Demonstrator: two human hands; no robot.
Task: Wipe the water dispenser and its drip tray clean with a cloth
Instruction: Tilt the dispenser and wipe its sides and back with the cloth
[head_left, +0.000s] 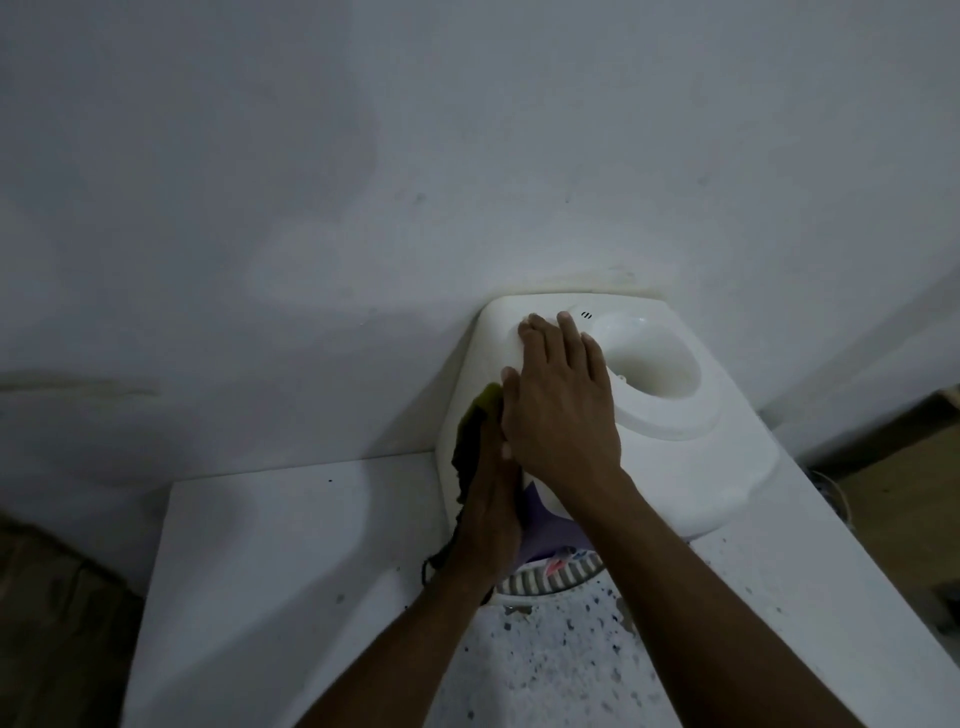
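Two hands are on the white water dispenser (675, 467), which stands on a speckled counter (285, 571) hard against the wall (363, 156). Your right hand (563, 410) lies flat across the top, fingers straight and holding nothing, beside the empty bottle well (649, 364). It appears to be steadying the unit. Your left hand (485, 509) presses a dark cloth (467, 452), green at its upper edge, against the dispenser's left side wall. The palm is flat and the fingers run up the wall rather than curling round the fabric, though their tips are hidden behind the right thumb. Loose threads trail down below the wrist.

By the look of it, you are wiping the side panel, with the body part done at most. The ribbed drip tray (550, 577) shows between your forearms at the foot of the front, with no cloth on it. Next, carry the cloth round to the front face and down to that tray, keeping the bracing hand in place so the light casing does not slide.
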